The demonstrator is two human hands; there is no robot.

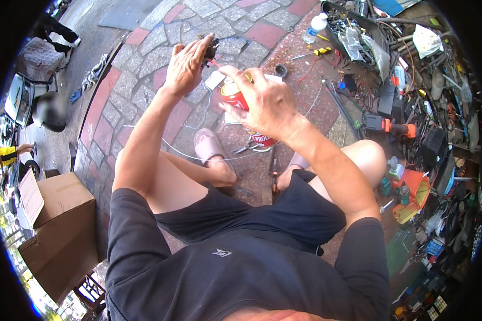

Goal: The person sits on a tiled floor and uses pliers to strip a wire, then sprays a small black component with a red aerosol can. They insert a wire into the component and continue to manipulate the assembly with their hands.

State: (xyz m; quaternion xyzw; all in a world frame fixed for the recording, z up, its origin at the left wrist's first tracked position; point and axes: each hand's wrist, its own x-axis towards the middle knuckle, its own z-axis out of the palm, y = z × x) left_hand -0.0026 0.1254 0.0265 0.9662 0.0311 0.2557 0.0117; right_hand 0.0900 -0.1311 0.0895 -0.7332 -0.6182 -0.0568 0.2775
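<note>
My left hand (185, 68) is raised and closed on a small dark mechanical part (211, 50), whose exact kind I cannot make out. In my right hand (270, 102) is a red and yellow spray can (235, 97), with the index finger up at its top. A thin red straw (215, 63) runs from the can's top toward the dark part. Below the hands, a second red can (262, 140) stands on the ground between my feet. Beside it lie pliers (245, 147). A white card-like piece (215, 79) shows behind the spray can.
Ahead to the right are a water bottle (313, 29), a yellow-handled screwdriver (320, 52) and a black round cap (280, 69). Heaped tools and parts line the right, with an orange-and-black power tool (393, 127) and an orange container (415, 193). A cardboard box (59, 230) stands left.
</note>
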